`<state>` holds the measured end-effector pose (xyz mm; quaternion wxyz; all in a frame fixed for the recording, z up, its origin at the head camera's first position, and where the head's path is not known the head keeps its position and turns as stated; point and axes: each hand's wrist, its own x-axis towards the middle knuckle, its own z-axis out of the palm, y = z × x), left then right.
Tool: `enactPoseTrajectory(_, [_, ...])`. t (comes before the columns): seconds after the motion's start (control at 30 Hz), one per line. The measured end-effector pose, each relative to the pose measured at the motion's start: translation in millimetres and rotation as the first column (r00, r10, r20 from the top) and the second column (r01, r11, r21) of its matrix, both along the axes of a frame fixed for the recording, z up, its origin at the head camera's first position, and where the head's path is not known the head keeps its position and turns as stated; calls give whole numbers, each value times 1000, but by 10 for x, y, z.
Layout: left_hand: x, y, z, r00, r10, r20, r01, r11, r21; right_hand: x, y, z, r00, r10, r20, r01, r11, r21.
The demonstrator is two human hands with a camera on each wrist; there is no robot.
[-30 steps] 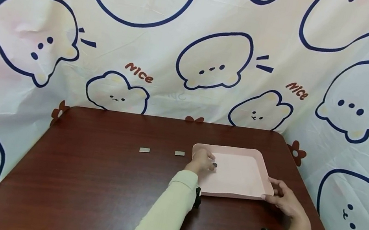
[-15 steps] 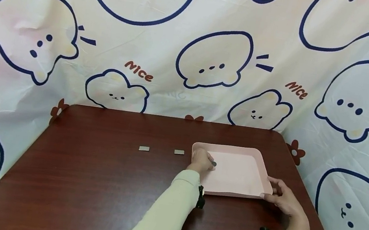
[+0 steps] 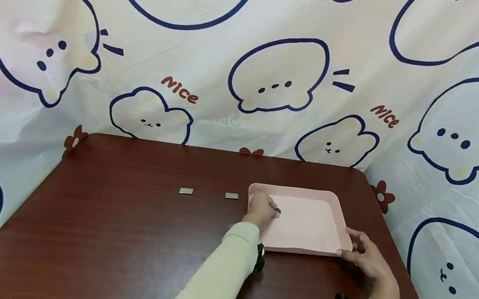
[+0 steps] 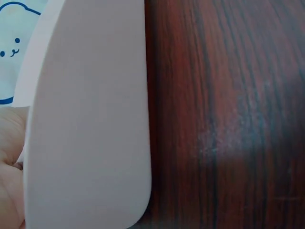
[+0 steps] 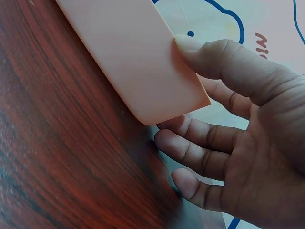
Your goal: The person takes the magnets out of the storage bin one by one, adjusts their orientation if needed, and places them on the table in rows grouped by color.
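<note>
The left wrist view looks close along the outer wall of a pale pink tray, which fills the left half of the picture and ends in a rounded corner at the bottom. Right of it, touching its edge, lies the dark reddish-brown wooden table with its grain running up and down and a dull sheen near the middle. At the far left edge a bit of the left hand shows against the tray's rim, and above it a strip of white cloth with a blue cartoon face in the top corner.

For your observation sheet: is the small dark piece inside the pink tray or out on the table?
Inside: the left hand pinches the dark piece over the pink tray.
</note>
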<state>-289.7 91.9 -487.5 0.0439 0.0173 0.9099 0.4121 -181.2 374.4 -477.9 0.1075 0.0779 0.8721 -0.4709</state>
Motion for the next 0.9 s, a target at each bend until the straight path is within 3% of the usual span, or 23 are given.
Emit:
enactPoseTrajectory(0.23, [35,-16,35,999,-50,-12,51,995,90,6,9,6,1000,6,-12,-6,1000,6])
enactPoseTrajectory(0.6, [80,-72,129,981,-141,-132,150,987,58,-8,6,17,1000,10,-24,-10,1000,14])
enactPoseTrajectory(0.9, [149,-148,153,978,-162,-135,172,982,72,15,-3,14,1000,-1,-1,1,1000,-1])
